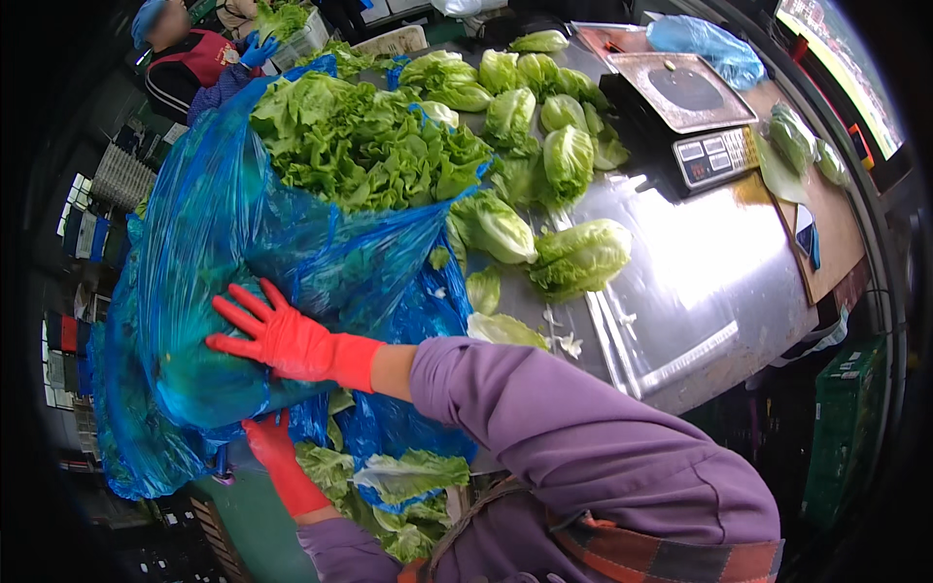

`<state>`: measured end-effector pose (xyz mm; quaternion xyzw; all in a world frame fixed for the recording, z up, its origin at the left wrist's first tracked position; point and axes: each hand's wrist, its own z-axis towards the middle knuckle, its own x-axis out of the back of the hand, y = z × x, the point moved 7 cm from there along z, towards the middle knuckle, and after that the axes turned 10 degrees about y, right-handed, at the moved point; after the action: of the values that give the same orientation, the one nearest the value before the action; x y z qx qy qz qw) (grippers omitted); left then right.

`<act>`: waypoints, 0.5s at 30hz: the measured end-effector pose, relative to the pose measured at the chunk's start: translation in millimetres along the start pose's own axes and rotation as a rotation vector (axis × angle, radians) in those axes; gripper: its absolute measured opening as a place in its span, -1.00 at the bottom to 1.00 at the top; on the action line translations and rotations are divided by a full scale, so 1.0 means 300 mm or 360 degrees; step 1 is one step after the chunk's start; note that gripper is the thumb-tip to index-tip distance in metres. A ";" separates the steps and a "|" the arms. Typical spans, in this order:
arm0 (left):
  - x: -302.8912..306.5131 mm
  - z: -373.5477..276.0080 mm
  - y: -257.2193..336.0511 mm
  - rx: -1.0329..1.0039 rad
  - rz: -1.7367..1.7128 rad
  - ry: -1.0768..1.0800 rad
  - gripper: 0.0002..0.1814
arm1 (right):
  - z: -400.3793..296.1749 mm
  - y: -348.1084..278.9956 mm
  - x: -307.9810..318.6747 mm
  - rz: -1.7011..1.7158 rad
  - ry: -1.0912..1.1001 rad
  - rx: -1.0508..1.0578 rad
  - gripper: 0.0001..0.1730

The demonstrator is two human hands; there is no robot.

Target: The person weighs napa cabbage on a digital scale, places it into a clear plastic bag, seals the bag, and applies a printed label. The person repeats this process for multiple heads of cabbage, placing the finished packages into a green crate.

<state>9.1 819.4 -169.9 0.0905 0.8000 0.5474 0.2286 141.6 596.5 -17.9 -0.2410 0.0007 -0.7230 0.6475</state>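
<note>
A large blue plastic bag (211, 240) bulges across the left of the view. Green leaf lettuce (364, 146) fills its wide mouth. My right hand (291, 337), in a red rubber glove, presses flat against the bag's side with its fingers spread. Below it, my left hand (277, 455), in a matching glove, touches the bag's underside. Its fingertips are partly hidden there, so their grip is unclear. Loose lettuce leaves (415, 477) lie below the bag, close to my body.
Trimmed lettuce heads (579, 255) lie on the metal table (685, 306). A digital weighing scale (681, 91) stands at the back right, beside a wooden board (831, 240) with bagged produce (791, 138). A person in blue gloves (197, 62) handles lettuce at the upper left.
</note>
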 end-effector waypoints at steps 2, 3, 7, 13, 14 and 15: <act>0.083 -0.056 -0.002 0.0001 0.0170 -0.0162 -0.27 | -0.028 -0.027 0.087 -0.0162 0.0035 -0.0101 -0.17; 0.114 -0.088 -0.010 0.0007 0.0241 -0.0238 -0.25 | -0.032 -0.068 0.176 -0.0112 -0.0071 -0.0063 -0.19; 0.142 -0.454 -0.144 0.0119 0.0994 -0.0340 -0.45 | -0.209 -0.037 0.650 0.0273 -0.0291 -0.0143 -0.34; -0.413 -1.103 -0.284 0.0353 0.1025 -0.1710 -0.52 | -1.039 0.547 1.629 -0.1377 0.0059 -0.1693 -0.42; -0.557 -1.162 -0.325 0.0262 0.0931 -0.1760 -0.53 | -1.151 0.564 1.745 -0.1248 0.0204 -0.2011 -0.38; -0.656 -1.177 -0.418 0.0346 0.0964 -0.1855 -0.50 | -1.230 0.567 1.808 -0.1095 0.0347 -0.2311 -0.34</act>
<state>31.1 398.9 -127.8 0.6150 0.5352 0.3652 0.4493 147.4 -53.7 -208.7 -0.5160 0.4586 -0.7203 0.0674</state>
